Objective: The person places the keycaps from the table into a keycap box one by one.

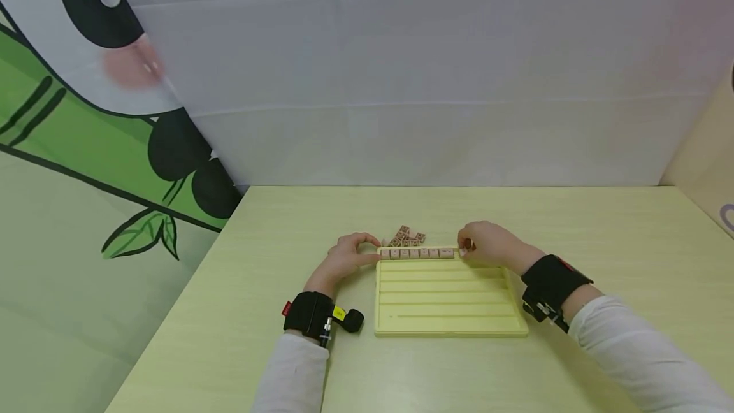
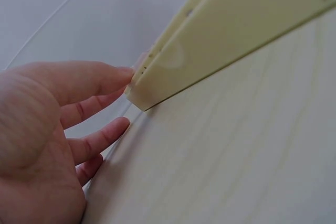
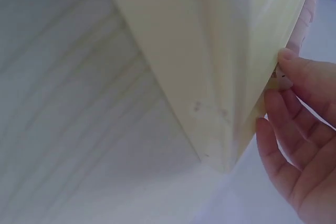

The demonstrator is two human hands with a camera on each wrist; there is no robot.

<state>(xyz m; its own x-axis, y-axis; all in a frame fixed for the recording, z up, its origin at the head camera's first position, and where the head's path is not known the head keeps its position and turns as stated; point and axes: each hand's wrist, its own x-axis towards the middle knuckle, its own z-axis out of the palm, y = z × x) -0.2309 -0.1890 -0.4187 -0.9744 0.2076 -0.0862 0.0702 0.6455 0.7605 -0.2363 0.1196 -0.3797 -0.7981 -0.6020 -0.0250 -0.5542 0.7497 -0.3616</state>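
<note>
A pale yellow grooved tray [image 1: 447,327] lies on the table, with a row of small wooden tiles [image 1: 415,253] along its top groove. My left hand [image 1: 344,259] is at the tray's far left corner; in the left wrist view its thumb [image 2: 113,77] presses the corner and the index finger goes behind it. Over the far right part of the tray, my right hand [image 1: 493,244] pinches a small tile [image 3: 282,78] between thumb and fingertips at the top groove. The tile's face is mostly hidden by the fingers.
Several loose wooden tiles [image 1: 404,234] lie in a small heap just behind the tray. A white sheet [image 1: 430,81] hangs at the table's far edge. Both wrists wear black straps, and the left strap [image 1: 309,315] carries a small camera.
</note>
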